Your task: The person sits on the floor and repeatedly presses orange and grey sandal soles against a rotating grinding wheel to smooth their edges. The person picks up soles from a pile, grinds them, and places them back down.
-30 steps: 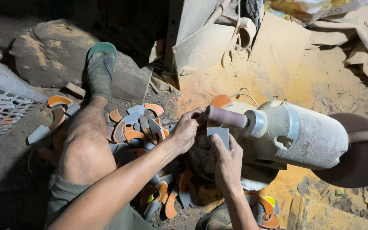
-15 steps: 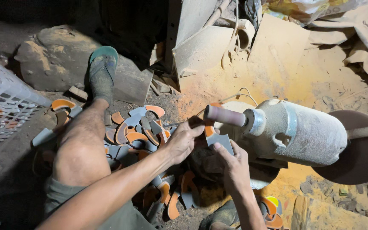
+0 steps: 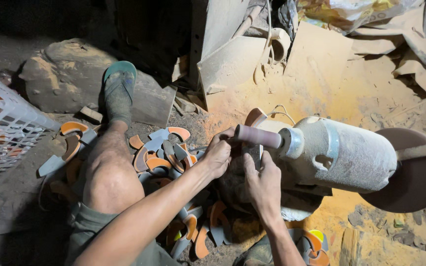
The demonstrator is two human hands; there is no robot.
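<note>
A dusty grey motor [image 3: 343, 155] lies on the ground with a pinkish sanding drum [image 3: 258, 136] sticking out to the left. Both my hands hold a small grey curved piece [image 3: 253, 153] up under that drum. My left hand [image 3: 218, 153] grips its left side, fingers by the drum's tip. My right hand [image 3: 263, 182] grips it from below. A pile of orange and grey curved pieces [image 3: 161, 155] lies on the floor beside my bare left leg [image 3: 109, 172].
A white plastic crate [image 3: 3, 130] stands at the left edge. My foot wears a green sandal [image 3: 120, 79] near a large rock [image 3: 57, 74]. A round disc [image 3: 412, 177] sits on the motor's right end. Orange dust covers the ground; more pieces [image 3: 316, 244] lie below.
My hands have shifted the grey piece slightly, holding it up closer under the drum. The view moved a little, bringing more of the crate into sight.
</note>
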